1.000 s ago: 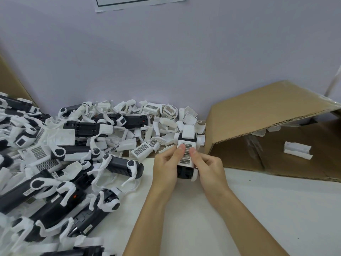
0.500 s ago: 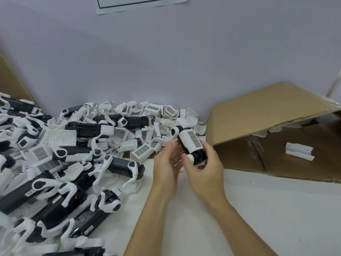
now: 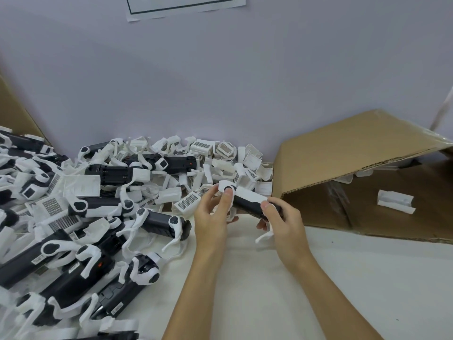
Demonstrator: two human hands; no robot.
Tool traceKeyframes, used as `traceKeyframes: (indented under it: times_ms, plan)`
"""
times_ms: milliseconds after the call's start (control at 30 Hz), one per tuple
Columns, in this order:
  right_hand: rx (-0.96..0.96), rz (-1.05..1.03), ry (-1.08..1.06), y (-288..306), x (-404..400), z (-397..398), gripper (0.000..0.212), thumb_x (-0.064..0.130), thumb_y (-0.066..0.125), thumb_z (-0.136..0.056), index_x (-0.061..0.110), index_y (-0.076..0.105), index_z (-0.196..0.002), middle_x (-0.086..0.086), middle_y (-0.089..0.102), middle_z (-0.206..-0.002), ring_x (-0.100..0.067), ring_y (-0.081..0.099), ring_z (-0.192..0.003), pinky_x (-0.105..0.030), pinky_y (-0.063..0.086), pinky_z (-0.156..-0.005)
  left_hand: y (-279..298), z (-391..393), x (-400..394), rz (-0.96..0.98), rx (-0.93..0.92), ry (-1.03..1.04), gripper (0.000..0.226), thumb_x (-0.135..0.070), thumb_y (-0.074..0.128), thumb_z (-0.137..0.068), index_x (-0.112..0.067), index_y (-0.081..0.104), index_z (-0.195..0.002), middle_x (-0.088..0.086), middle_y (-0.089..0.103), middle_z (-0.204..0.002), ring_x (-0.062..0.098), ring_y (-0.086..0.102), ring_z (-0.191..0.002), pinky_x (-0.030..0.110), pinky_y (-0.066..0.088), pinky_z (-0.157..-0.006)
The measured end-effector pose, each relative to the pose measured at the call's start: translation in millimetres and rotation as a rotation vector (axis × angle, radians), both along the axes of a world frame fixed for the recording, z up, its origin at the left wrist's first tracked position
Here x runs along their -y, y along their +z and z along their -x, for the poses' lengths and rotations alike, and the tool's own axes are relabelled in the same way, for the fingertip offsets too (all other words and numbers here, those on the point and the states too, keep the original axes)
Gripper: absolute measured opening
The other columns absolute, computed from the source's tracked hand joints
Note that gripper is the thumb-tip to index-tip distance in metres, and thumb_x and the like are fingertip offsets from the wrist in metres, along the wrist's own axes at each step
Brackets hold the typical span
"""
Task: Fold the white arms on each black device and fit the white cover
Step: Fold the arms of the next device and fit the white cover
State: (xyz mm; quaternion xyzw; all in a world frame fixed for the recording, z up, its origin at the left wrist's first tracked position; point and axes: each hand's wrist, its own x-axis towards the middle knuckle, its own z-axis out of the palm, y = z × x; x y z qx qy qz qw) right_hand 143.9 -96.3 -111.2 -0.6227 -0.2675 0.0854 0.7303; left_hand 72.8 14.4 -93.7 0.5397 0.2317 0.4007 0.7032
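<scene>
1. Both hands have one black device (image 3: 247, 203) up off the white table (image 3: 355, 290), just ahead of the pile and left of the box. It lies tilted, its far end up-left, its near end down-right.
2. The left hand (image 3: 212, 217) pinches the far end, thumb on the round white hinge; its other fingers go behind the body and are hidden.
3. The right hand (image 3: 282, 223) curls round the near end and covers it, so I can't see that end at all.
4. A white cover (image 3: 250, 196) seems to sit over the top of the body, though the edges are hard to make out.
5. One white arm (image 3: 264, 238) sticks out below the right hand, toward the table.
6. The pile (image 3: 98, 217) to the left is a jumble of black devices with arms splayed and loose covers; it runs off the left and bottom edges.
7. The cardboard box (image 3: 343, 173) lies on its side, open, flap raised; inside sits one white piece (image 3: 396, 201), well apart from the hands. The box's right side is cut off.
8. A paper sheet (image 3: 183, 6) on the wall is cut by the top edge.
</scene>
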Motion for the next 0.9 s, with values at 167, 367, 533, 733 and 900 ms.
traceKeyframes:
  times_ms: [167, 367, 533, 733, 900]
  plan:
    - [-0.08, -0.036, 0.117, 2, -3, 8, 0.043, 0.044, 0.057, -0.083, 0.027, 0.058, -0.122, 0.006, 0.071, -0.1, -0.021, 0.071, -0.078, -0.027, 0.055, -0.066, -1, 2, -2, 0.042, 0.114, 0.041, 0.028, -0.03, 0.072, -0.089, -0.028, 0.066, -0.117, -0.01, 0.074, -0.106, 0.011, 0.07, -0.102, 0.028, 0.054, -0.08]
    - [-0.062, -0.116, 0.094, 8, -2, 6, 0.041, 0.033, 0.07, -0.078, 0.015, 0.063, -0.114, -0.011, 0.071, -0.105, -0.029, 0.072, -0.089, -0.026, 0.054, -0.069, -3, 0, -4, 0.076, 0.135, 0.073, 0.05, -0.042, 0.082, -0.076, -0.018, 0.063, -0.116, -0.001, 0.067, -0.112, 0.012, 0.067, -0.105, 0.032, 0.058, -0.081]
    - [0.264, 0.022, -0.085, 3, -4, 12, 0.061, 0.021, 0.085, -0.067, 0.036, 0.054, -0.117, 0.023, 0.063, -0.112, -0.006, 0.061, -0.104, -0.012, 0.046, -0.084, -8, -6, -3, 0.11, -0.004, 0.113, 0.031, -0.03, 0.069, -0.092, -0.008, 0.059, -0.113, 0.013, 0.063, -0.12, 0.019, 0.066, -0.109, 0.029, 0.058, -0.084]
    - [0.954, 0.292, -0.247, -4, -13, 17, 0.077, -0.013, 0.066, -0.054, 0.03, 0.054, -0.117, 0.017, 0.056, -0.124, -0.015, 0.046, -0.125, -0.032, 0.035, -0.089, -2, -3, -6, 0.368, 0.026, -0.004, 0.034, -0.031, 0.053, -0.102, -0.005, 0.068, -0.089, 0.011, 0.075, -0.081, 0.021, 0.073, -0.063, 0.029, 0.057, -0.051]
    - [1.067, 0.337, -0.248, 0, -15, 20, 0.068, -0.006, 0.056, -0.062, 0.03, 0.052, -0.119, 0.01, 0.059, -0.127, -0.018, 0.047, -0.125, -0.029, 0.035, -0.09, 1, 0, -6, 0.33, 0.056, -0.072, 0.043, -0.024, 0.068, -0.093, 0.005, 0.056, -0.122, 0.018, 0.066, -0.103, 0.03, 0.068, -0.087, 0.035, 0.057, -0.068]
